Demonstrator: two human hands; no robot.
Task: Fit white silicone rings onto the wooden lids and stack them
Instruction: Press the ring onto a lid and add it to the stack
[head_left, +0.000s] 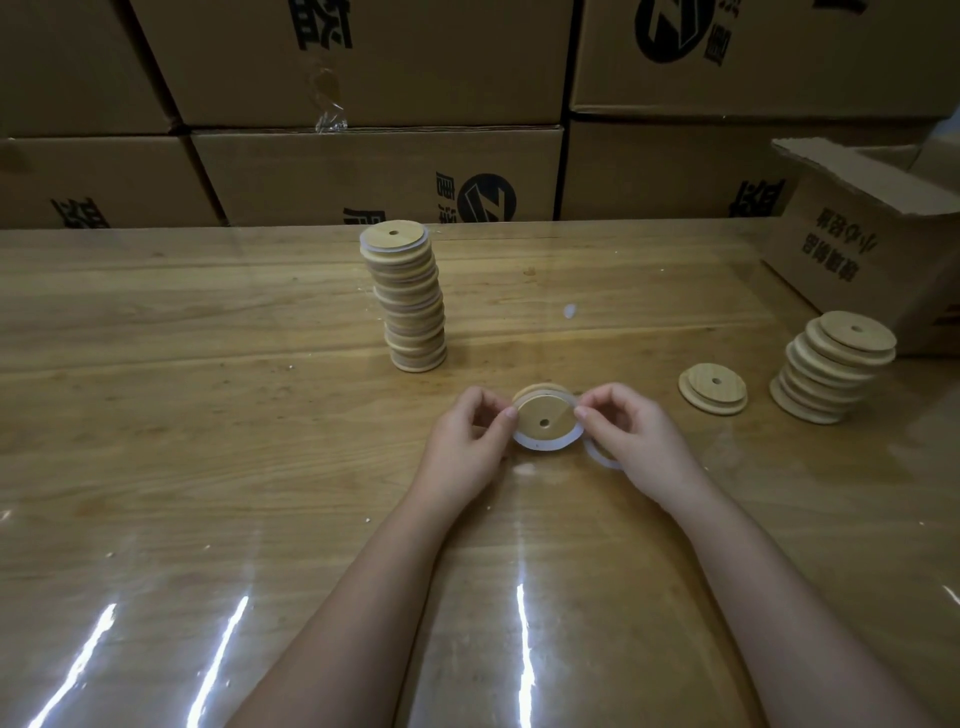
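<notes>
Hands meet near the middle of the table (208, 415): the left hand (467, 436) and the right hand (631, 436) each pinch the edge of a white silicone ring (523, 442), which sits loosely around a wooden lid (543, 415) tilted toward the camera. A second ring (598, 457) shows under the right hand. Beyond them stands a tall stack of ringed lids (410, 301). To the right lie a single lid (712, 387) and a shorter stack (831, 366), near an open carton (872, 249). Closed cartons (374, 176) line the far edge.
</notes>
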